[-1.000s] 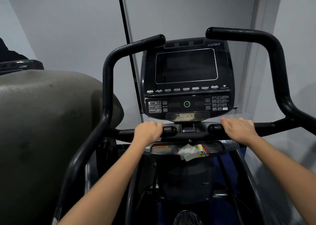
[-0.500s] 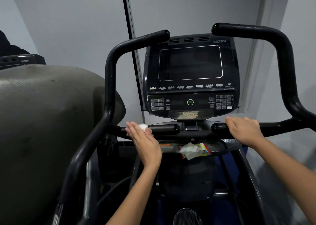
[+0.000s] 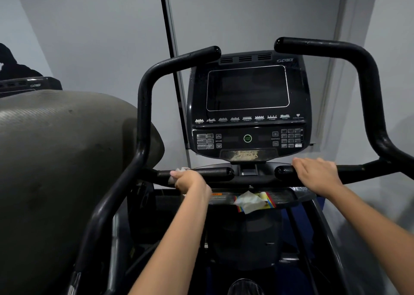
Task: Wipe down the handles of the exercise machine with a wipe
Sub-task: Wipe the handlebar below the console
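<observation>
A black exercise machine stands in front of me, with two short lower handles and two tall curved ones. My left hand [image 3: 189,180] grips the left lower handle [image 3: 215,173] with a white wipe [image 3: 179,171] wrapped under its fingers; the wipe sticks out at the hand's left. My right hand [image 3: 317,174] rests over the right lower handle [image 3: 282,171], fingers laid across the top. The tall left handle [image 3: 145,97] and tall right handle [image 3: 369,81] rise on both sides of the console.
The console [image 3: 247,106] with a dark screen and buttons sits between the handles. A small torn wipe packet [image 3: 253,201] lies on the tray [image 3: 291,197] below. A large grey machine cover [image 3: 56,160] fills the left. Grey walls stand close behind.
My left hand slid left along the lower handle, opened for a moment with the wipe showing, and now grips the handle again with the wipe. My right hand has stayed on its handle.
</observation>
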### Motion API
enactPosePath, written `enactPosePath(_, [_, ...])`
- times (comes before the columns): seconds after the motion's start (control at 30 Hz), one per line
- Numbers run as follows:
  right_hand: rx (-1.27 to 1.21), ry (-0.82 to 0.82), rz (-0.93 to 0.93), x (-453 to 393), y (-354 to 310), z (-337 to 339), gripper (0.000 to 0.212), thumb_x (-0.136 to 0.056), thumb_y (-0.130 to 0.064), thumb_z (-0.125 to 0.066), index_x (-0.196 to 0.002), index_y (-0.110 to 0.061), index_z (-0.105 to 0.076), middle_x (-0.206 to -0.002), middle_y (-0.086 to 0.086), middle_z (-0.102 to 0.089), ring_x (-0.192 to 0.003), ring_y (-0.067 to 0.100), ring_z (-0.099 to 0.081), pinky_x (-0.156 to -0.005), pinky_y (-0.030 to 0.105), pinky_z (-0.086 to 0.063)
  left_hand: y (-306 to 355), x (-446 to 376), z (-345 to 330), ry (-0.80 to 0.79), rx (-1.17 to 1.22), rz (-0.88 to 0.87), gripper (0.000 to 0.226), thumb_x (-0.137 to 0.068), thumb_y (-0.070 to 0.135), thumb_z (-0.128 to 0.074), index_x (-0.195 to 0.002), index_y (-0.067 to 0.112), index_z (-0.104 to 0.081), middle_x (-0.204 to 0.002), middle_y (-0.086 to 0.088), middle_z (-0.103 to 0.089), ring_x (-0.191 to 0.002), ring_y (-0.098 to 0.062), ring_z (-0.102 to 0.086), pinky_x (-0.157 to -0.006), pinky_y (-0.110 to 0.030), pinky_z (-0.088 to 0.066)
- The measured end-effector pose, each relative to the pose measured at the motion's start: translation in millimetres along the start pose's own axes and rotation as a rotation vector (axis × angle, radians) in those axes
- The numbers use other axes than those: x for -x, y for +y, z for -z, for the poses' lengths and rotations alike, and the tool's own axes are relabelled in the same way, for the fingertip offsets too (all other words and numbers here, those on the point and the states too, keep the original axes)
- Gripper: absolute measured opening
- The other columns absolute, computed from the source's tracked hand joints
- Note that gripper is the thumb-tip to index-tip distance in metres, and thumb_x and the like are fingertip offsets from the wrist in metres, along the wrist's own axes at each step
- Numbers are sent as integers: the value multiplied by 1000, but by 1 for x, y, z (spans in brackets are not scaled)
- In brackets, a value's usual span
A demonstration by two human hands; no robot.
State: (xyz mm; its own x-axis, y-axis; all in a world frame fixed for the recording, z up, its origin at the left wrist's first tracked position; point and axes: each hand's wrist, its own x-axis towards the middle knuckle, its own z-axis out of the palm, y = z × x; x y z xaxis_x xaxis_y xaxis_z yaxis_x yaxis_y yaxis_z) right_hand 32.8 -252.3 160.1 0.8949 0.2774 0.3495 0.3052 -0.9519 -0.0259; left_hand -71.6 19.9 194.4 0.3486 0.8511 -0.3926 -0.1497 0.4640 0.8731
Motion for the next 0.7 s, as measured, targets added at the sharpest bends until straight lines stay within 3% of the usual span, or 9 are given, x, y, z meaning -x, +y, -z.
enactPosePath(0.1, [14,-5,1,0,0,2,52,-100,-40,-6,-82,-26,-53,-110,-2,-68,-98,27,-54,-78,37,-29,-27,31,-9,-118,66,61,53,-107,42,-25,-129,1,-52,-131,-19,-59,-119,-35,-57,-92,-32,-42])
enactPosePath(0.2, [-12,-13,-4,1,1,2,50,-101,-38,-10,-82,-23,-53,-109,-2,-68,-94,26,-52,-78,37,-27,-41,56,-11,-252,32,154,66,-105,50,-23,-138,-2,-45,-140,-20,-51,-128,-35,-50,-101,-35,-38])
enactPosePath(0.3, [-63,-18,-8,2,2,2,49,-103,-38,-14,-83,-20,-55,-105,-1,-68,-89,24,-48,-81,38,-27,-38,49,-2,-284,8,116,63,-105,51,-23,-141,3,-43,-141,-21,-50,-129,-35,-49,-107,-39,-37])
enactPosePath(0.47, [-75,-40,-1,2,2,7,50,-104,-38,-14,-86,-21,-57,-110,1,-67,-100,28,-54,-85,40,-28,-5,-7,8,-110,100,121,52,-107,42,-31,-139,3,-47,-140,-18,-53,-127,-32,-52,-106,-39,-40])
enactPosePath(0.6, [-72,-43,-7,4,-1,8,48,-105,-36,-16,-89,-21,-59,-115,3,-67,-104,31,-55,-86,40,-30,4,-23,13,-45,133,63,48,-107,39,-30,-138,8,-51,-136,-6,-55,-126,-26,-52,-96,-29,-39])
enactPosePath(0.7, [-44,-30,-14,5,-3,9,46,-104,-36,-16,-89,-23,-57,-117,2,-67,-105,31,-56,-87,40,-32,-10,-7,3,-37,130,60,58,-106,47,-27,-133,3,-53,-138,-14,-56,-125,-32,-53,-102,-34,-40])
